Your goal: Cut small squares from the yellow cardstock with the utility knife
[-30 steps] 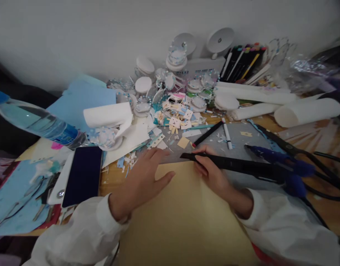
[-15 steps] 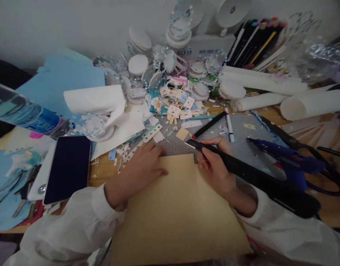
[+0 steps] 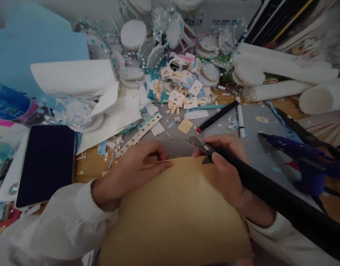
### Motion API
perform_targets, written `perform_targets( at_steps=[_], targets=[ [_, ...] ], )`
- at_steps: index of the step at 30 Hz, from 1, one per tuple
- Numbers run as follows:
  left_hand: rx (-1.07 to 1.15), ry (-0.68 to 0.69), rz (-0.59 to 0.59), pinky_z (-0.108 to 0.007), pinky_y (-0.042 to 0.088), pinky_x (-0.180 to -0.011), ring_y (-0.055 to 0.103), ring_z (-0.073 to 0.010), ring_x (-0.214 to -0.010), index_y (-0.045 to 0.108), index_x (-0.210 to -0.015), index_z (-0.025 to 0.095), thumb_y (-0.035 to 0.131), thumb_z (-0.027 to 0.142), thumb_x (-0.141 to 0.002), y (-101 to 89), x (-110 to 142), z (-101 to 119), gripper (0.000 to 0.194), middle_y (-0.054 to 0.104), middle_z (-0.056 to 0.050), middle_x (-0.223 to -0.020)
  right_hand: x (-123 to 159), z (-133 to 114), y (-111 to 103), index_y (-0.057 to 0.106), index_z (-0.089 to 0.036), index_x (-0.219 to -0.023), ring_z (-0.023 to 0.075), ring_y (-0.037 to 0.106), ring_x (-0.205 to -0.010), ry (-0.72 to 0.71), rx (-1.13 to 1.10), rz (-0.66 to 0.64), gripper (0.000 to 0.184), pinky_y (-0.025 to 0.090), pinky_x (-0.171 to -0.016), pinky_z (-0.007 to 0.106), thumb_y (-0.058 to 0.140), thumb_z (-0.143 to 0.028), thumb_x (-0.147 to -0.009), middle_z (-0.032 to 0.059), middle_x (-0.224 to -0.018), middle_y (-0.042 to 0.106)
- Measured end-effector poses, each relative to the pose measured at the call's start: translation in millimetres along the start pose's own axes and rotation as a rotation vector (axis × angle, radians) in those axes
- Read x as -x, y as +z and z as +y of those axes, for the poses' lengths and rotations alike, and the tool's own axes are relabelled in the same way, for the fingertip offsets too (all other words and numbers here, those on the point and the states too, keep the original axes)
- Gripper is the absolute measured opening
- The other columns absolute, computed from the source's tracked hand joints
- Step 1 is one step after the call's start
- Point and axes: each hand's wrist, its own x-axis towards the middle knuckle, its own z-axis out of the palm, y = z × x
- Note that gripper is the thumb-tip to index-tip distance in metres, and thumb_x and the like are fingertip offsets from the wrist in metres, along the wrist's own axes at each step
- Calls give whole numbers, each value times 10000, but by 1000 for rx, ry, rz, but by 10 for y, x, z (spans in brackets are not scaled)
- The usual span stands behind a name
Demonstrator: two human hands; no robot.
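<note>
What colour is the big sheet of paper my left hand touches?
The big sheet is yellowish tan, shown best in the head view.

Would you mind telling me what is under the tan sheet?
The grey mat shows past the far edge of the tan sheet; whatever lies directly beneath is covered and cannot be seen.

One held tool (image 3: 280, 196), one large tan sheet (image 3: 175, 218), one bottle (image 3: 10, 103)

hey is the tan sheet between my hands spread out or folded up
Spread out: the tan sheet shows one broad, bowed face without a visible fold, its far edge pinched by your left hand. Its underside is hidden.
</note>
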Motion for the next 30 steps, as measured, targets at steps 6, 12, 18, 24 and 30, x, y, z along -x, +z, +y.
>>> perform_targets(
  at_steps=[6,12,18,24,30],
  targets=[
    [155,-159,-9,-188,420,-576,602,-110,-667,687,-844,214,609,356,-846,4,-10,59,162,685,34,-747,18,-135,55,567,-294,-1026,201,647,-750,54,-33,27,169,507,-672,372,560,-386,-885,7,-825,684],
    [247,-220,-4,-158,427,-557,593,-101,-622,715,-799,208,640,333,-822,5,-27,76,148,692,25,-689,45,-123,22,550,-280,-1042,213,670,-823,98,-66,-14,184,512,-728,377,543,-392,-897,14,-894,706],
    [402,-321,-19,-150,416,-503,564,-94,-575,707,-766,179,655,336,-802,17,-37,117,169,681,6,-677,79,-141,-8,550,-320,-999,250,676,-811,152,-112,-31,140,528,-734,432,539,-416,-897,22,-883,700],
    [435,-352,-24,-148,400,-477,554,-91,-569,702,-756,177,660,326,-791,22,-29,123,159,667,8,-667,71,-150,-14,551,-292,-980,236,673,-784,156,-138,-30,172,526,-701,406,553,-435,-885,19,-841,702],
    [485,-345,-73,-169,422,-485,586,-108,-588,706,-766,192,653,354,-794,5,-31,104,173,680,8,-686,44,-153,9,558,-284,-979,203,661,-753,152,-79,-2,158,511,-702,370,545,-412,-887,1,-825,697]
  ],
)
